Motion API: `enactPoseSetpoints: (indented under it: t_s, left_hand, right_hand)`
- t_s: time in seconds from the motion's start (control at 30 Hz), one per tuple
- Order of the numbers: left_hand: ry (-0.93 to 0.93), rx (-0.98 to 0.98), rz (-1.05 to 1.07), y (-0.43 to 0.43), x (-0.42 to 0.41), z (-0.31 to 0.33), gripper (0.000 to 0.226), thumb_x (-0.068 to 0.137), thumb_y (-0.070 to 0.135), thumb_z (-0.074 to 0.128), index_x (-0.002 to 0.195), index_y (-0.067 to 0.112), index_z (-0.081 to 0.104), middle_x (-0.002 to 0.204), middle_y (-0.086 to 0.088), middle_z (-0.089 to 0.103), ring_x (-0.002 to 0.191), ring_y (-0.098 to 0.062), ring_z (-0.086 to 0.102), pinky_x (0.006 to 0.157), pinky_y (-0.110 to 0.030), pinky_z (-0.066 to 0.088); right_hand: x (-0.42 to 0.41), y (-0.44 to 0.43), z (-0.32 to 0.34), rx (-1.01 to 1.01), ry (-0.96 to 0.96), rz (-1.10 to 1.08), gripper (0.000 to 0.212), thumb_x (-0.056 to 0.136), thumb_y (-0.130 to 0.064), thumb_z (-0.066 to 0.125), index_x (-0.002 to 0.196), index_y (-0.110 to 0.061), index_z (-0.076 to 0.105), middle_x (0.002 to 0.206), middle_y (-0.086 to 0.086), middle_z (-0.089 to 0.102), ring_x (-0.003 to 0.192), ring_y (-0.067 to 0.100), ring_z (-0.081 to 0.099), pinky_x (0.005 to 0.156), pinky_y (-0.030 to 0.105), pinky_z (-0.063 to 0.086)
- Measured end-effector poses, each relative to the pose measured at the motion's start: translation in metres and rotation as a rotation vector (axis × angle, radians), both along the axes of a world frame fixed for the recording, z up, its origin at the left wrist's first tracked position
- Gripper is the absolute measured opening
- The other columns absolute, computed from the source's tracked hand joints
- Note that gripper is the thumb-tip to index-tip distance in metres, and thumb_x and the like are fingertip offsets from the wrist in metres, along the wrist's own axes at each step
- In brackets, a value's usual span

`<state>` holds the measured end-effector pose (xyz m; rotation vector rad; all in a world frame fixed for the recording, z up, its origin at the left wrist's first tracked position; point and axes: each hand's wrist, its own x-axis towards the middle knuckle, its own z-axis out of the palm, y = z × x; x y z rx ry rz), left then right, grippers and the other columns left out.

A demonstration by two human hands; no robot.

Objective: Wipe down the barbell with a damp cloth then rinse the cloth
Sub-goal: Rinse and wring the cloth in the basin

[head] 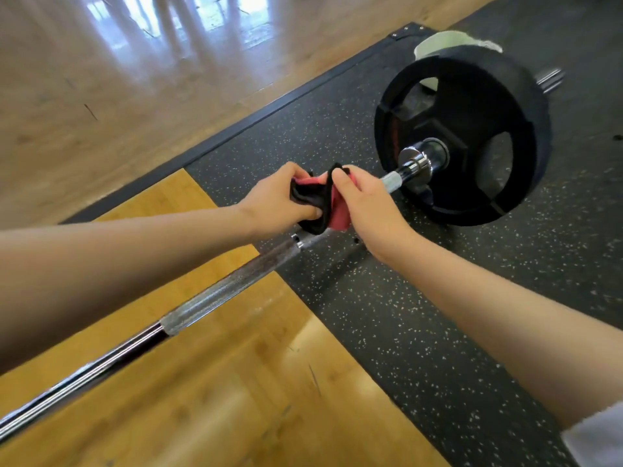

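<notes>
A chrome barbell [222, 291] runs from the lower left up to a black weight plate [472, 136] at the upper right, resting on the floor. A red and black cloth [318, 203] is bunched over the bar a short way inboard of the plate. My left hand [279, 200] grips the cloth's left side, fingers curled round it. My right hand [364, 200] pinches its right side from above. The stretch of bar beneath the cloth is hidden.
The bar lies across a platform of yellow wood [209, 382] and speckled black rubber matting [421, 332]. Pale shiny wood flooring [135, 79] extends beyond the platform's edge. A pale green object [438, 42] sits behind the plate.
</notes>
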<state>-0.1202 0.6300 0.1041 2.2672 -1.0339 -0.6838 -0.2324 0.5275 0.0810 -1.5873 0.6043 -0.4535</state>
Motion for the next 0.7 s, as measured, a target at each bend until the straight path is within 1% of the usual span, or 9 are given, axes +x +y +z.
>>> enactPoseSetpoints:
  t_s: [0.07, 0.1, 0.13, 0.2, 0.3, 0.43, 0.53, 0.6, 0.7]
  left_hand:
    - [-0.005, -0.072, -0.005, -0.005, 0.006, 0.011, 0.04, 0.081, 0.021, 0.073, 0.114, 0.021, 0.05, 0.105, 0.003, 0.061, 0.1, -0.016, 0.059, 0.089, -0.041, 0.052]
    - [0.006, -0.106, -0.003, -0.006, 0.008, 0.017, 0.039, 0.081, 0.02, 0.072, 0.113, 0.021, 0.05, 0.105, 0.003, 0.061, 0.1, -0.016, 0.059, 0.089, -0.041, 0.052]
    - [0.026, -0.141, 0.005, -0.008, 0.008, 0.023, 0.039, 0.081, 0.018, 0.072, 0.113, 0.02, 0.051, 0.105, 0.004, 0.061, 0.1, -0.016, 0.059, 0.089, -0.041, 0.053]
    - [0.063, -0.208, 0.039, -0.008, 0.006, 0.039, 0.038, 0.079, 0.014, 0.073, 0.111, 0.019, 0.052, 0.104, 0.005, 0.061, 0.099, -0.015, 0.06, 0.09, -0.041, 0.052]
    - [0.115, -0.234, 0.077, -0.009, -0.001, 0.075, 0.036, 0.078, 0.01, 0.071, 0.107, 0.02, 0.053, 0.103, 0.009, 0.059, 0.1, -0.013, 0.059, 0.091, -0.038, 0.051]
    - [0.214, -0.237, 0.118, -0.008, -0.015, 0.143, 0.037, 0.074, 0.009, 0.07, 0.105, 0.021, 0.055, 0.102, 0.006, 0.063, 0.101, -0.015, 0.061, 0.092, -0.044, 0.05]
    - [0.26, -0.238, 0.117, -0.008, -0.027, 0.201, 0.035, 0.073, 0.01, 0.069, 0.099, 0.027, 0.055, 0.1, 0.008, 0.063, 0.1, -0.016, 0.061, 0.091, -0.045, 0.05]
    - [0.273, -0.234, 0.135, -0.007, -0.038, 0.242, 0.034, 0.074, 0.006, 0.069, 0.094, 0.029, 0.055, 0.096, 0.01, 0.063, 0.098, -0.015, 0.061, 0.09, -0.044, 0.05]
    - [0.274, -0.203, 0.166, -0.008, -0.061, 0.308, 0.031, 0.077, 0.002, 0.067, 0.098, 0.021, 0.054, 0.093, 0.014, 0.061, 0.094, -0.009, 0.06, 0.087, -0.036, 0.051]
  right_hand:
    - [0.002, -0.004, 0.011, -0.027, -0.018, -0.029, 0.025, 0.101, -0.021, 0.045, 0.099, -0.008, 0.066, 0.1, 0.012, 0.068, 0.088, 0.012, 0.061, 0.076, 0.02, 0.05]
    - [0.002, -0.006, 0.018, -0.069, -0.013, -0.024, 0.025, 0.1, -0.022, 0.047, 0.1, -0.006, 0.065, 0.098, 0.012, 0.067, 0.087, 0.014, 0.06, 0.079, 0.024, 0.048]
    - [0.002, -0.006, 0.027, -0.101, -0.007, -0.017, 0.024, 0.1, -0.021, 0.048, 0.1, -0.003, 0.064, 0.093, 0.01, 0.064, 0.084, 0.013, 0.058, 0.078, 0.024, 0.047]
    - [-0.002, -0.005, 0.05, -0.1, -0.006, -0.01, 0.021, 0.098, -0.019, 0.052, 0.099, -0.002, 0.063, 0.085, 0.003, 0.06, 0.078, 0.007, 0.055, 0.072, 0.02, 0.047]
    - [-0.009, -0.002, 0.094, 0.029, -0.016, 0.025, 0.012, 0.097, -0.016, 0.055, 0.099, -0.006, 0.062, 0.08, -0.003, 0.061, 0.071, 0.0, 0.058, 0.063, 0.015, 0.047]
    - [-0.022, 0.0, 0.167, 0.133, 0.02, 0.013, 0.009, 0.096, -0.018, 0.056, 0.091, -0.018, 0.064, 0.075, -0.008, 0.062, 0.073, 0.004, 0.057, 0.065, 0.02, 0.046]
    - [-0.033, 0.0, 0.228, 0.18, 0.05, -0.012, 0.011, 0.097, -0.02, 0.055, 0.089, -0.021, 0.063, 0.074, -0.01, 0.061, 0.074, 0.005, 0.057, 0.067, 0.021, 0.045]
    - [-0.043, 0.004, 0.267, 0.214, 0.069, -0.038, 0.013, 0.097, -0.021, 0.055, 0.088, -0.021, 0.063, 0.073, -0.009, 0.059, 0.072, 0.005, 0.055, 0.065, 0.022, 0.044]
    - [-0.059, 0.009, 0.332, 0.267, 0.101, -0.06, 0.013, 0.097, -0.024, 0.054, 0.091, -0.018, 0.064, 0.072, -0.008, 0.058, 0.07, 0.005, 0.054, 0.06, 0.021, 0.043]
